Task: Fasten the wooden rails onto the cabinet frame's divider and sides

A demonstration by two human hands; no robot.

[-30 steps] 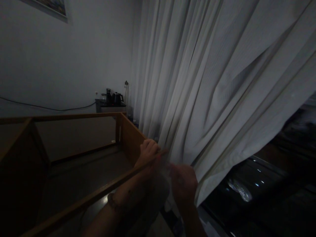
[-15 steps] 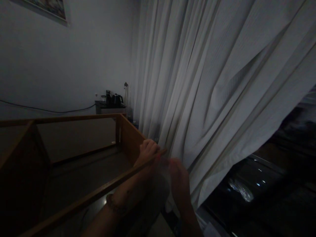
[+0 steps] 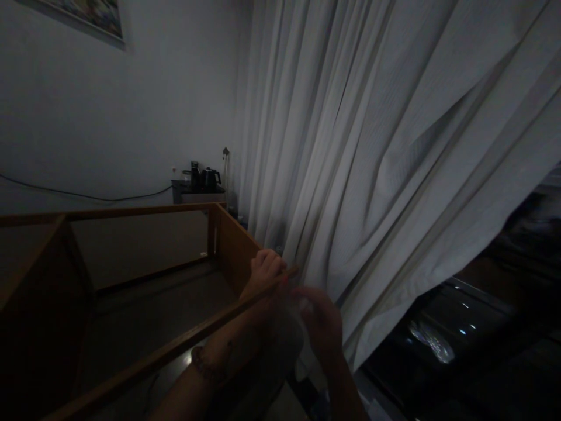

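Observation:
A wooden frame [image 3: 184,345], like an open cabinet or shelf body, stretches across the lower left. My left hand [image 3: 265,269] passes through it, behind the front rail, and closes round the near right corner. A beaded bracelet circles that wrist. Just right of the corner is my right hand [image 3: 322,321], its fingers curled towards the left one and slightly smeared. Below and between the hands shows a pale, see-through sheet [image 3: 284,333], perhaps plastic film. In the dim light I cannot make out what the right fingertips hold.
Long white curtains [image 3: 315,146] hang close on the right. Behind the frame, a small cabinet [image 3: 199,197] bears a black kettle [image 3: 210,177]. A dark cable [image 3: 105,199] runs along the wall, beneath a picture [image 3: 96,20]. Dark glossy surfaces [image 3: 464,327] lie at lower right.
My right hand has turned, its fingers bending in towards the frame's corner. My left hand keeps its hold. The whole view has shifted slightly.

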